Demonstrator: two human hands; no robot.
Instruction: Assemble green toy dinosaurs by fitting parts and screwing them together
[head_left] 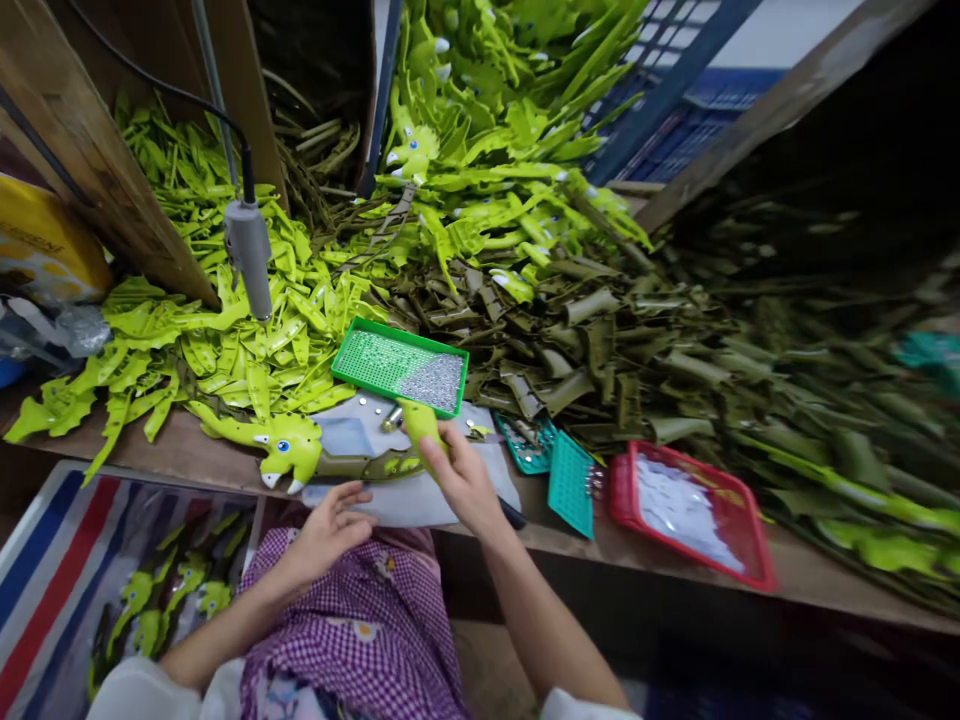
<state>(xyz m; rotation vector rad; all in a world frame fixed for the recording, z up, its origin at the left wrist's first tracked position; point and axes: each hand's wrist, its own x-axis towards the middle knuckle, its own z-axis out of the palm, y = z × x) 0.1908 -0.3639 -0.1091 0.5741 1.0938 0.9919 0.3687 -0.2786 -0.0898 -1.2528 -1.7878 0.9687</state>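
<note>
A lime-green toy (294, 448) with a horned dinosaur head and a dark olive body lies across a pale cloth (487, 470) at the bench's front edge. My left hand (341, 525) is just in front of its body, fingers loosely stretched and holding nothing. Between the thumb and fingers of my right hand (469, 480) is a lime-green plastic piece (421, 425), held at the right end of the olive body; whether it touches the body I cannot tell. Behind it sits a green tray (375, 362) of small silvery screws. A small metal cylinder (391, 418) lies near the tray.
A grey electric screwdriver (249, 258) hangs at the left. Lime-green parts (292, 310) and olive parts (562, 330) are heaped behind. Teal trays (571, 485) and a red basket (750, 545) of white pieces stand right. A striped bag (56, 590) holds similar toys at lower left.
</note>
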